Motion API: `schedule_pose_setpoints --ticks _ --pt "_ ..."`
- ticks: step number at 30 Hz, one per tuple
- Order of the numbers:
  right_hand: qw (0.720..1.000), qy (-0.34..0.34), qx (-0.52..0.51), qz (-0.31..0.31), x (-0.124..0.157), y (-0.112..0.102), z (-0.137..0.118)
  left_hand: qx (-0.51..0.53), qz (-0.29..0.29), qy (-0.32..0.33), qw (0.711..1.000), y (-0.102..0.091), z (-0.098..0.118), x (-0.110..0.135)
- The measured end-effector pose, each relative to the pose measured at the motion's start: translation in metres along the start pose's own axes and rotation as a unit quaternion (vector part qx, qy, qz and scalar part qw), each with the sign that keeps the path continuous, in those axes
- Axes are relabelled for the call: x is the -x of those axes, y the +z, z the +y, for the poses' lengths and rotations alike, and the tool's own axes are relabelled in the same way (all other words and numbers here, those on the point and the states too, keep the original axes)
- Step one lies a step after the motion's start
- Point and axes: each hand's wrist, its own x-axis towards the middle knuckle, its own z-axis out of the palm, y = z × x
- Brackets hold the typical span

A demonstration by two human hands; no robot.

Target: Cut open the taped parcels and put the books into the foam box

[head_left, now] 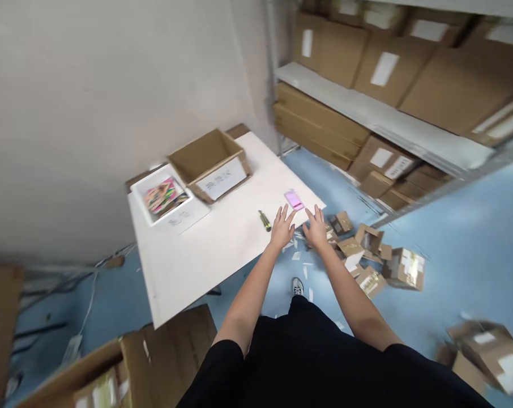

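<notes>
Both of my arms reach forward to the near right corner of a white table (222, 238). My left hand (282, 228) has its fingers spread and holds nothing; it is over the table's edge. My right hand (316, 228) is also spread and empty, just off the corner. Beyond the fingertips lies a small flat pink packet (294, 199) with a darker pink strip; whether a fingertip touches it I cannot tell. A yellow-and-black box cutter (264, 221) rests on the table to the left of my left hand.
On the table stand an open cardboard box (222, 178) and a white box (171, 212) with colourful flat items. Shelves (388, 124) with cartons rise at the right. Small boxes (367, 255) and paper scraps litter the blue floor. A large open carton (167, 357) is at lower left.
</notes>
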Motion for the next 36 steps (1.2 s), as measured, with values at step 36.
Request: schedule_pose_setpoints --ticks 36 --pt "0.563 -0.685 -0.174 -0.429 0.438 0.33 -0.771 -0.091 0.417 -0.762 0.488 -0.226 -0.16 0.85"
